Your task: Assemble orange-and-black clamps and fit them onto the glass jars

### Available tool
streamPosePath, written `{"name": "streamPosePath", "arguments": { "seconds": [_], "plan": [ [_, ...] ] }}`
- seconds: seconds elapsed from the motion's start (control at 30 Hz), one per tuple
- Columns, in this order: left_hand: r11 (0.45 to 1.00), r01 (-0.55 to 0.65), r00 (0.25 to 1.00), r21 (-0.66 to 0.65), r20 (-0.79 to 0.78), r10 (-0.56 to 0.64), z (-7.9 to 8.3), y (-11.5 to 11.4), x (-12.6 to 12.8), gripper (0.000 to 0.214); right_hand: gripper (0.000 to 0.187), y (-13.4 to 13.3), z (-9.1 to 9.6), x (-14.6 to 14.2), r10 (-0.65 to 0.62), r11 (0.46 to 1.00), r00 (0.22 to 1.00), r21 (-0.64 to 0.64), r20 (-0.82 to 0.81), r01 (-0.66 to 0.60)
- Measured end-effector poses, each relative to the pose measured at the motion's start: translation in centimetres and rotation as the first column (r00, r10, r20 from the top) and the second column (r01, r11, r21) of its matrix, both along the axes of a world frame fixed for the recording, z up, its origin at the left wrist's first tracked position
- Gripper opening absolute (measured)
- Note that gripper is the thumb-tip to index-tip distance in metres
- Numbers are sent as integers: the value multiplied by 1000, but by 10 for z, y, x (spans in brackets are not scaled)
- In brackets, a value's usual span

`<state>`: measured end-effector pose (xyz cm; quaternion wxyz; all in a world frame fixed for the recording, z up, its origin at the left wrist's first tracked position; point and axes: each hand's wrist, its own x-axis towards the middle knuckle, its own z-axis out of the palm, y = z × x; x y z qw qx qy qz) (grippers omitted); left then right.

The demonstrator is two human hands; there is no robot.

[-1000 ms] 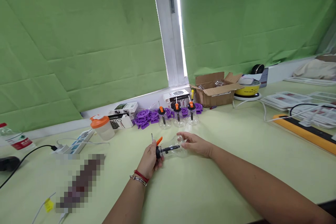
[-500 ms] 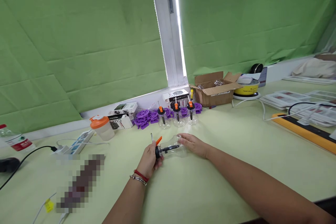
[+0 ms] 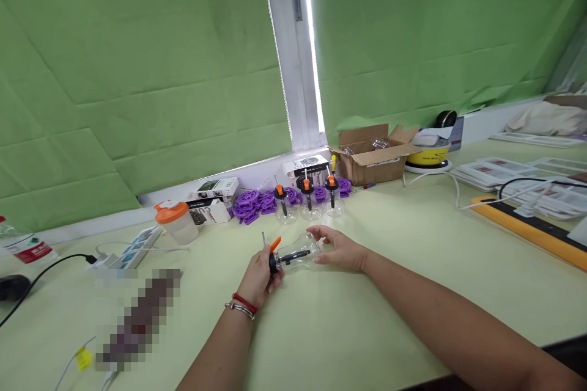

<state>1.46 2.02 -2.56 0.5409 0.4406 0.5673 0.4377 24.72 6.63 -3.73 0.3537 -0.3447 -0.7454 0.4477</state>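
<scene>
A clear bottle [image 3: 300,252] lies on its side between my hands, a little above the table. It has a black cap, an orange lever, a thin metal spout and a black tube inside. My left hand [image 3: 261,275] is closed round the cap end, which points left. At the rounded base, my right hand [image 3: 342,248] grips with thumb and fingers on either side. Three similar bottles [image 3: 310,208] stand upright in a row behind, each with a black top and an orange lever.
Purple plastic parts [image 3: 250,204] lie behind the bottles, near small boxes [image 3: 213,201]. An open cardboard box [image 3: 378,165] stands at the back right. To the left are an orange-lidded cup [image 3: 177,223] and a power strip [image 3: 140,247]. An orange and black bar [image 3: 527,232] lies right.
My right hand has shifted its fingers at the bottle's base, with thumb and index finger spread wider. The left hand keeps its grip on the cap end. The view has moved slightly.
</scene>
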Motion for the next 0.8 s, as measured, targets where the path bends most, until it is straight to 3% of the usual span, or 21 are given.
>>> {"name": "streamPosePath", "arguments": {
  "seconds": [0.2,0.53,0.8],
  "plan": [
    [1000,1,999,6,-49,-1,1,-1,2,48,52,-1,0,-7,0,991,999,-130,-35,-4],
    [1000,12,999,11,-48,-11,-4,2,-1,51,59,-1,6,-8,-68,997,996,39,62,66],
    [1000,23,999,19,-28,-22,-3,0,0,53,63,3,-2,-14,-173,985,984,15,39,173]
  ]
}}
